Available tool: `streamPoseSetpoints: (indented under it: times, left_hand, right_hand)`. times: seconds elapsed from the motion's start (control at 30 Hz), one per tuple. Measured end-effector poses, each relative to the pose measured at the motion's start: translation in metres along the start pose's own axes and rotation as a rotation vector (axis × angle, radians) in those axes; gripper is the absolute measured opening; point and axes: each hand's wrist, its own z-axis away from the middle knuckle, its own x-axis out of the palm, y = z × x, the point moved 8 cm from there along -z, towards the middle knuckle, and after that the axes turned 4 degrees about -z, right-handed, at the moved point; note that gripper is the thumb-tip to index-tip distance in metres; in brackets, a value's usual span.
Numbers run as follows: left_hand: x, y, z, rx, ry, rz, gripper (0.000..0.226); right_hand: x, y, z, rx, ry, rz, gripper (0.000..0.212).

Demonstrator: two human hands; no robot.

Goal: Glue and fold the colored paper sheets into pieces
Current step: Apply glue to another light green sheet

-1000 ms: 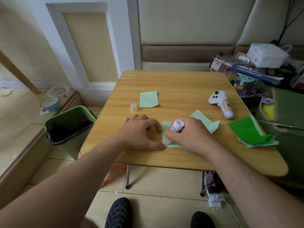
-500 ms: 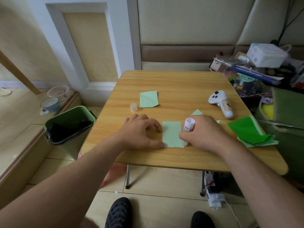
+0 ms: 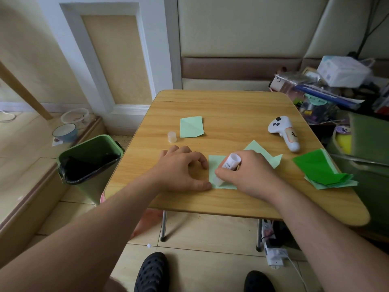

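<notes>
Head view: The right hand (image 3: 250,175) grips the glue stick (image 3: 228,167), tilted, its lower tip on the light green sheet (image 3: 215,165) lying between both hands on the table (image 3: 231,106). The left hand (image 3: 179,171) rests with curled fingers holding nothing, its thumb tip pressing the sheet's near-left corner. Beyond the left hand stand the glue cap (image 3: 171,136) and a folded light green piece (image 3: 191,126). Behind the right hand lies another light green sheet (image 3: 271,158); further right, a green paper stack (image 3: 320,169) and a white controller (image 3: 284,131).

Pale green sheet (image 3: 216,165) flat near table edge, tilted white glue stick (image 3: 229,163) touching it
</notes>
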Motion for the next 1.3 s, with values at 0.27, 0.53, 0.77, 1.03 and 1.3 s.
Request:
streamPoseSetpoints:
  times: [0.27, 0.53, 0.77, 1.03, 1.3]
  left_hand:
    - [-0.001, 0.001, 0.000, -0.003, -0.004, -0.006, 0.059]
    - [-0.001, 0.000, 0.001, -0.003, -0.008, 0.009, 0.058]
    - [-0.002, -0.001, 0.001, -0.029, -0.047, 0.069, 0.043]
    - [0.000, -0.002, 0.000, -0.046, -0.079, 0.130, 0.037]
    - [-0.008, -0.013, -0.002, -0.090, 0.089, 0.258, 0.015]
  right_hand:
    - [-0.018, 0.004, 0.004, 0.008, 0.008, 0.128, 0.012]
    - [-0.023, 0.002, 0.003, -0.012, 0.071, 0.128, 0.015]
    - [0.005, -0.010, 0.003, -0.047, 0.013, -0.010, 0.019]
    - [-0.005, -0.004, 0.005, -0.006, -0.004, 0.068, 0.012]
    - [-0.024, 0.005, 0.005, 0.021, -0.016, 0.141, 0.012]
